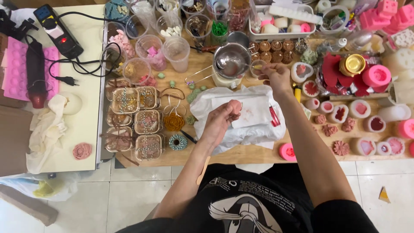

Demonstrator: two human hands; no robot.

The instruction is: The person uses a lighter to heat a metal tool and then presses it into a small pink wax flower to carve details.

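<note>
Seemingly light and easily dented, the small pink wax piece (235, 106) sat pinched in the left hand's (220, 123) fingertips, while the right hand (276, 75) gripped a thin stick (258, 67) near the metal pot (232, 59).

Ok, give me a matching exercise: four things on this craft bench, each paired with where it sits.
Things:
1. pink round piece
2. metal bowl
3. black power strip
4. pink flower shape

Places:
A. on the cream side table, near its front edge
B. in the left hand's grip
C. far left, cable trailing
D. just left of the right hand

Pairs: 1-B, 2-D, 3-C, 4-A
</note>
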